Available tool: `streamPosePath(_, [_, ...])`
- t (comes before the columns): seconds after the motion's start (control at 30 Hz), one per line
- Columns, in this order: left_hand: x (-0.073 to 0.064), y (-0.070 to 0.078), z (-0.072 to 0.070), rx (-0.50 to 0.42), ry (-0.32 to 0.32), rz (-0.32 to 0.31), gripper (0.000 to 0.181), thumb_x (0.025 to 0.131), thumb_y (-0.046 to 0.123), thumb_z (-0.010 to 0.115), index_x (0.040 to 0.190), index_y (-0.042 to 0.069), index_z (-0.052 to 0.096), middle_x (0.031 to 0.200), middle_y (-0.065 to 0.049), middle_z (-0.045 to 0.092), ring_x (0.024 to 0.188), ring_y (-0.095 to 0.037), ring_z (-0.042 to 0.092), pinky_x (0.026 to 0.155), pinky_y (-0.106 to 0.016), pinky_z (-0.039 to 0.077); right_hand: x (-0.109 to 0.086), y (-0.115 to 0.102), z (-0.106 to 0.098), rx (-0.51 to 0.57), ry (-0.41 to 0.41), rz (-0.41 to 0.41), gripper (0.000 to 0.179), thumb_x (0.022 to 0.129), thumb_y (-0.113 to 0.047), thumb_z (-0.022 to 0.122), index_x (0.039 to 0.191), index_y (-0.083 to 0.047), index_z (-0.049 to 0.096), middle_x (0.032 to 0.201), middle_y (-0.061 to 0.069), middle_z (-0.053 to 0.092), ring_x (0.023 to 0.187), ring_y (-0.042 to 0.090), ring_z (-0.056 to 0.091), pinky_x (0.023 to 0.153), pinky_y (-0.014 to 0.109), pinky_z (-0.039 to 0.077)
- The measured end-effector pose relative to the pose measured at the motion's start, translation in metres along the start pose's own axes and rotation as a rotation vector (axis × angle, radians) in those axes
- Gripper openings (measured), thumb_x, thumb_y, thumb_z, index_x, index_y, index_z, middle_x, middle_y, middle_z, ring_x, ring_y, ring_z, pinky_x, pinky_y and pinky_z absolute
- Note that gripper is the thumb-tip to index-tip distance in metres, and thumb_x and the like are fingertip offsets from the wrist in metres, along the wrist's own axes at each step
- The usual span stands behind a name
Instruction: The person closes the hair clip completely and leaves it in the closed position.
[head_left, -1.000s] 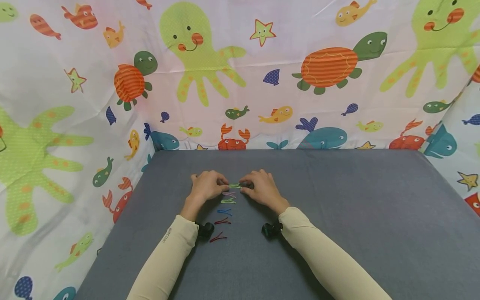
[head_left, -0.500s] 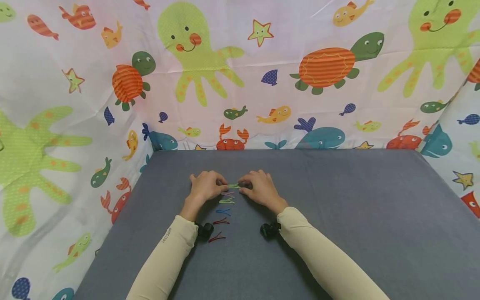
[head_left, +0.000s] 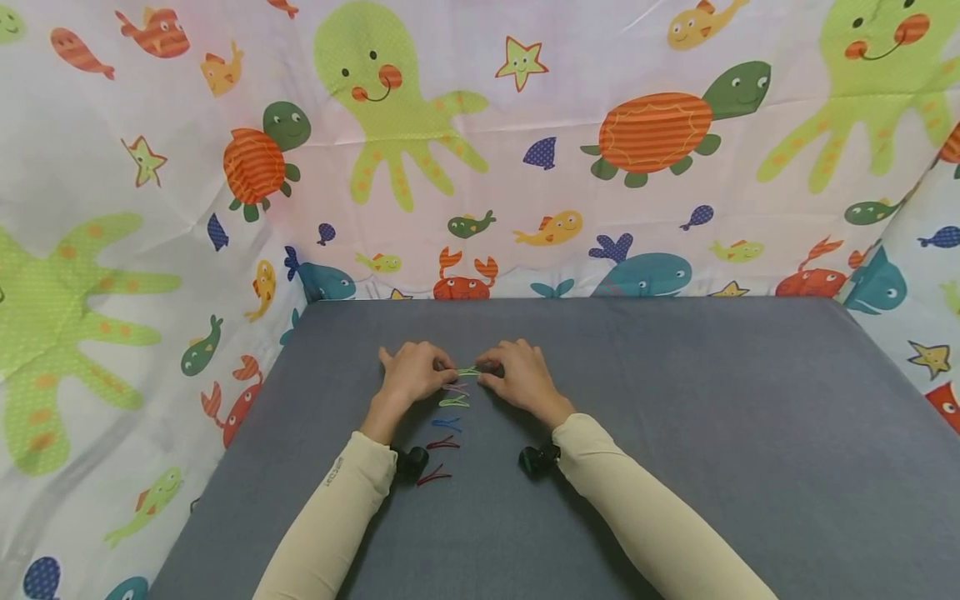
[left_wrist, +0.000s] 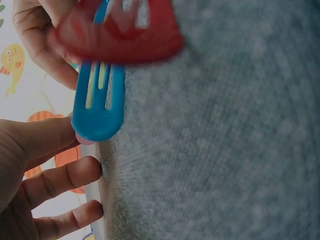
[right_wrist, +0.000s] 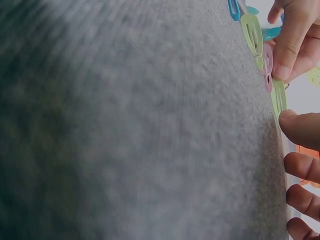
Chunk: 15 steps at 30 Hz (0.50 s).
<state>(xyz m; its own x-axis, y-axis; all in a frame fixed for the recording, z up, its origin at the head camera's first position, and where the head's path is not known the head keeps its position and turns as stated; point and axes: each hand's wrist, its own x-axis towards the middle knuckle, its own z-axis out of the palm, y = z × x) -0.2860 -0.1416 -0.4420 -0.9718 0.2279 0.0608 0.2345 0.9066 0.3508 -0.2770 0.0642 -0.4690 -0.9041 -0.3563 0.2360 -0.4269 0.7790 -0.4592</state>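
At the far end of a column of snap hair clips lies a light green hair clip [head_left: 468, 372]. My left hand [head_left: 414, 369] pinches its left end between thumb and forefinger. The right end is held by the thumb and forefinger of my right hand [head_left: 522, 377]. In the right wrist view the opened light green clip shows between the two hands, and the other right fingers are spread apart. Just nearer lie a pink hair clip [head_left: 456, 388] and a second green hair clip [head_left: 454, 402], both opened.
Nearer the body follow a blue hair clip [head_left: 447, 424], a red hair clip [head_left: 443, 443] and a dark red hair clip [head_left: 434, 476], all opened. Everything lies on a grey cloth-covered table [head_left: 675, 433]. A sea-animal curtain [head_left: 555, 183] stands along its back and sides.
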Motion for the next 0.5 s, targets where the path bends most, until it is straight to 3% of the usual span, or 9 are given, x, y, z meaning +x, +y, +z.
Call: streamPosePath(0.5, [-0.0009,0.0025,0.001,0.001,-0.006,-0.001,0.007,0.089,0.03,0.079,0.084,0.026,0.082,0.075,0.007,0.074,0.099,-0.027,0.067,0.108,-0.083,0.015,0.0001,-0.0018,0.0006,-0.026,0.003,0.003,0.026,0.091,-0.029,0.078,0.116,-0.022,0.078,0.101,0.002,0.07,0.09,0.022,0.056,0.08,0.043,0.039])
